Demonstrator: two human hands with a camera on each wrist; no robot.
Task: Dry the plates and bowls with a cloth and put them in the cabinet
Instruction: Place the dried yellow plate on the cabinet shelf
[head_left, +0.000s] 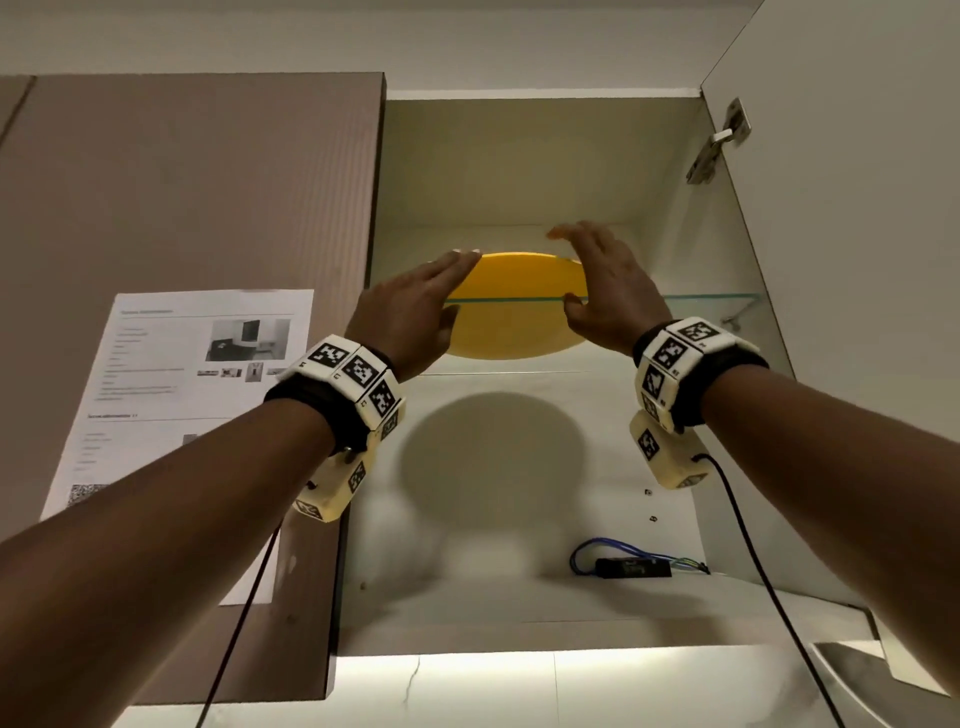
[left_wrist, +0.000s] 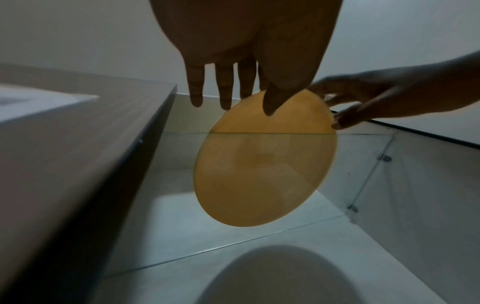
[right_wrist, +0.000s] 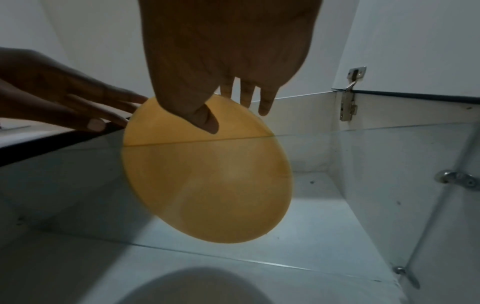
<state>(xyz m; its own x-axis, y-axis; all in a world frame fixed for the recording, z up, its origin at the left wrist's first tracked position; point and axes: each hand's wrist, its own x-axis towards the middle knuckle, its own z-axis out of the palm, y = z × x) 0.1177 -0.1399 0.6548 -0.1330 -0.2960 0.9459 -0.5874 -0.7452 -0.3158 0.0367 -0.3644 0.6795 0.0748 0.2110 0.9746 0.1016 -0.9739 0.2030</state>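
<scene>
A round yellow plate (head_left: 514, 322) lies flat on the glass shelf (head_left: 717, 297) inside the open cabinet, seen from below. Its near part sticks out past the shelf's front edge. My left hand (head_left: 415, 306) is at the plate's left rim with straight fingers, its thumb under the rim. My right hand (head_left: 608, 291) is at the right rim, fingers straight and spread. In the left wrist view the plate (left_wrist: 259, 174) sits just past my fingers (left_wrist: 223, 86). The right wrist view shows my thumb (right_wrist: 205, 117) against the plate (right_wrist: 207, 185). Neither hand curls round it.
The cabinet's door (head_left: 857, 260) stands open at the right on a metal hinge (head_left: 719, 143). A closed brown door (head_left: 182, 208) with a printed sheet (head_left: 171, 395) taped on is at the left. A black box with wires (head_left: 631, 566) lies on the lower shelf.
</scene>
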